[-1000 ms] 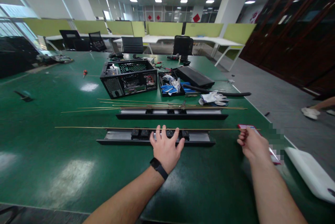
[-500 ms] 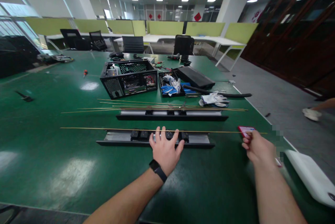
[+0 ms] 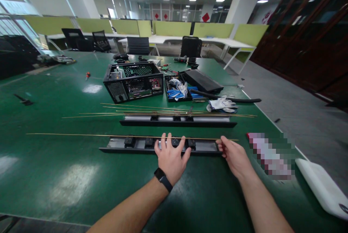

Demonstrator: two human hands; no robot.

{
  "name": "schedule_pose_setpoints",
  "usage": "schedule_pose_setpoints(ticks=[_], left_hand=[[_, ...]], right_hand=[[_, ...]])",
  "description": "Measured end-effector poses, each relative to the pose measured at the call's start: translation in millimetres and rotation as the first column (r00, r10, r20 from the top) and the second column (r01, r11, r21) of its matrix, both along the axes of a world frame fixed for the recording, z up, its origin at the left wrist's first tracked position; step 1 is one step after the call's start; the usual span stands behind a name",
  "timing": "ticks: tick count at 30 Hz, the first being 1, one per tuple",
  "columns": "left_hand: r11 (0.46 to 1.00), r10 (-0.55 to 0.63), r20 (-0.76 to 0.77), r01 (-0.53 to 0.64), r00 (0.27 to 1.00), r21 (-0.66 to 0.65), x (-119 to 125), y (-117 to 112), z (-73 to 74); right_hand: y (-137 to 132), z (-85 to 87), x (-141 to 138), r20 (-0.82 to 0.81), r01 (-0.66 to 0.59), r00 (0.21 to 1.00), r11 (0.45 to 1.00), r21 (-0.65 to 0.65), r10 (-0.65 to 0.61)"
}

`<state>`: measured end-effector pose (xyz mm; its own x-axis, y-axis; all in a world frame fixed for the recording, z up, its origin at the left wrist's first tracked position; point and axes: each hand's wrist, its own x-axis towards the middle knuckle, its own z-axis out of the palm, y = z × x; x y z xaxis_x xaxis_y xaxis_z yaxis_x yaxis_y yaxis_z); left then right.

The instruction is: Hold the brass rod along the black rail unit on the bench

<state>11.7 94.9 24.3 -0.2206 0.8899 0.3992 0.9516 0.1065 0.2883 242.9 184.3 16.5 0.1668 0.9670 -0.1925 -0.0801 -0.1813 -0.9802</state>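
Observation:
My left hand (image 3: 170,154) lies flat with fingers spread on the black sockets of the near power strip rail (image 3: 119,146), pressing it to the green table (image 3: 67,175). My right hand (image 3: 234,156) is at the rail's right end, fingers pinched on the right end of a long thin brass rod (image 3: 81,135). The rod runs left along the rail's far edge, well past its left end. A second black rail (image 3: 178,121) lies farther back, with several more brass rods (image 3: 114,112) beside it.
An open black computer case (image 3: 133,82) stands at the back, beside a black tray with blue and white gloves (image 3: 177,88), a black cover (image 3: 202,80) and white gloves (image 3: 222,103). A white board (image 3: 320,187) overhangs the table's right edge.
My right hand has moved left to the rail's right end, and the brass rod has slid left with it. The left hand has stayed on the sockets.

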Motion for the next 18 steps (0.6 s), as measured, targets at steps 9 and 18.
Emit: schedule_pose_setpoints(ticks=[9, 18], left_hand=[[1.0, -0.004, 0.005, 0.004, 1.0, -0.01, -0.2, -0.3, 1.6], [1.0, -0.003, 0.001, 0.003, 1.0, -0.01, -0.2, -0.5, 1.7]], right_hand=[[-1.7, 4.7, -13.5, 0.149, -0.068, 0.987, 0.995, 0.071, 0.057], [1.4, -5.4, -2.6, 0.093, -0.022, 0.995, 1.0, -0.004, 0.022]])
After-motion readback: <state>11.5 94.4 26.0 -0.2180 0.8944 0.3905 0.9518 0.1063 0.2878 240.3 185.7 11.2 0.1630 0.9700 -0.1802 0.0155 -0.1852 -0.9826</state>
